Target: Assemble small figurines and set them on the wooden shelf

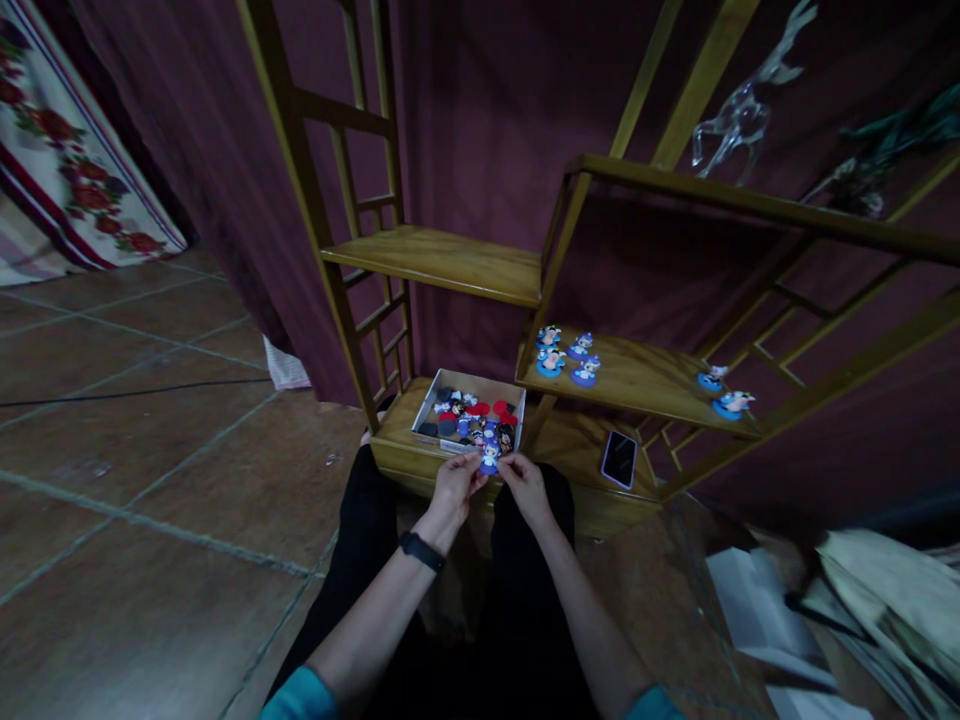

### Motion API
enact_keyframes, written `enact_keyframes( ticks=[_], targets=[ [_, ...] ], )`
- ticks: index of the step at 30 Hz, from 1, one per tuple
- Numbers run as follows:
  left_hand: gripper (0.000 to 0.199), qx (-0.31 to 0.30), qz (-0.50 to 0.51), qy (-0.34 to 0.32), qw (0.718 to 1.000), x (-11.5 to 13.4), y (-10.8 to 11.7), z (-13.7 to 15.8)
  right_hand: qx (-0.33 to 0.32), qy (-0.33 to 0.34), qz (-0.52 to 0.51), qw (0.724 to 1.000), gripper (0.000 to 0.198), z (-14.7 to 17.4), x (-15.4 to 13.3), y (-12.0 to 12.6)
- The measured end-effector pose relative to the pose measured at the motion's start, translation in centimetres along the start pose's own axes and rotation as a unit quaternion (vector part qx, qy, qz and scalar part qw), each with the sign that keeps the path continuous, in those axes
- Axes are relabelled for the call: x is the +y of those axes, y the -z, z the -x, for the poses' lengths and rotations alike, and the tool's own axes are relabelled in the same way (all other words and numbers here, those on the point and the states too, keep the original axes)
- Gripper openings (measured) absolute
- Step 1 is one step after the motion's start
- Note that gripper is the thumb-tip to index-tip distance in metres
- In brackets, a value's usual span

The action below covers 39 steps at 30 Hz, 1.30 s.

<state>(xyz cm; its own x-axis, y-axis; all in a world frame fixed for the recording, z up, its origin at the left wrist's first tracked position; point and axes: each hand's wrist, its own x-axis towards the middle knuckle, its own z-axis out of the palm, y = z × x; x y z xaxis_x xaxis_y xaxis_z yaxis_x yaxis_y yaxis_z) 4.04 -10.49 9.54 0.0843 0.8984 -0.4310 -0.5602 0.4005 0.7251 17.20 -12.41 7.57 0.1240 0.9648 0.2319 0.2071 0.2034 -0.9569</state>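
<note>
Your left hand (455,480) and right hand (525,478) both pinch one small blue cartoon figure (490,458), held just in front of the cardboard box (442,388). That box sits on the wooden shelf unit's bottom board (397,425), with a phone (619,458) lying to its right.

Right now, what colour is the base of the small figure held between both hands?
Blue: the figure has a blue base, seen in the head view, pinched between left hand and right hand.
</note>
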Motion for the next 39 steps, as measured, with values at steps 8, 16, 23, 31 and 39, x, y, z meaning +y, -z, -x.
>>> enact_keyframes(
  ticks=[8, 16, 23, 31, 39],
  targets=[
    [0.009, -0.021, 0.009, 0.012, 1.000, 0.2, 0.3, -0.1, -0.001, -0.001, -0.006, 1.000, 0.020, 0.1, 0.3, -0.1],
    [0.011, -0.026, 0.025, 0.010, 0.999, 0.4, 0.6, 0.1, 0.004, -0.007, -0.033, 0.999, 0.031, 0.1, 1.1, -0.7],
    [0.022, -0.031, 0.024, 0.002, 0.999, 0.0, 0.5, 0.5, -0.041, 0.007, -0.090, 0.995, 0.041, 0.4, 0.9, -1.0],
    [0.028, -0.073, 0.024, 0.026, 0.997, 0.0, 1.2, 0.6, 0.004, 0.024, 0.005, 1.000, 0.048, 0.6, 1.3, -1.1],
    [0.030, -0.080, 0.005, 0.018, 0.997, 0.3, 1.5, 0.9, 0.005, 0.059, 0.098, 0.993, 0.056, 1.3, 0.5, -1.5]
  ],
)
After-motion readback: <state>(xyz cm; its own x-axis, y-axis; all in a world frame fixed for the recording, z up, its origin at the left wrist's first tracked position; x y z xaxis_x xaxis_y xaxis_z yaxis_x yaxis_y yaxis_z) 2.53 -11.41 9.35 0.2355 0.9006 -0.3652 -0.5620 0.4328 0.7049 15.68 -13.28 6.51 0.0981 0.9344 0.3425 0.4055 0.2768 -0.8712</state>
